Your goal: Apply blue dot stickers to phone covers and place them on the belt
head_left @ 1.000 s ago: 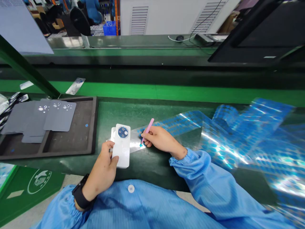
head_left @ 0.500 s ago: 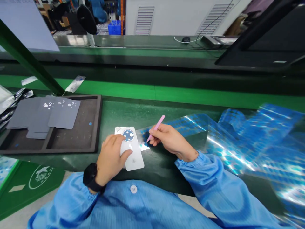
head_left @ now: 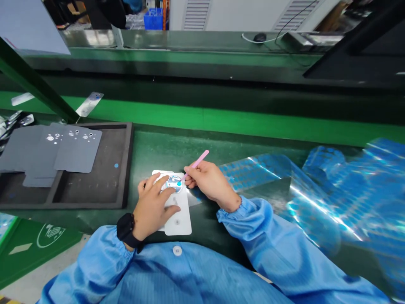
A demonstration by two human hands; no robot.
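Observation:
A white phone back cover [head_left: 177, 211] with a round blue camera ring [head_left: 174, 184] lies flat on the dark green bench. My left hand [head_left: 153, 207] rests on it, fingers spread, pressing it down. My right hand [head_left: 207, 182] pinches pink tweezers [head_left: 196, 162], whose tip touches the camera ring, where a small blue dot sticker shows. Just right of the cover lies a shiny film sheet [head_left: 253, 169] carrying rows of blue dot stickers.
A black foam tray [head_left: 104, 185] at the left holds several grey cover sheets [head_left: 60, 152]. More glossy sticker film [head_left: 348, 198] is heaped at the right. A green conveyor strip [head_left: 221, 120] runs behind the bench, and a dark monitor [head_left: 357, 59] stands at the far right.
The cover went from held upright in my left hand to lying flat under it. My right hand moved the tweezers from the film sheet over to the camera ring.

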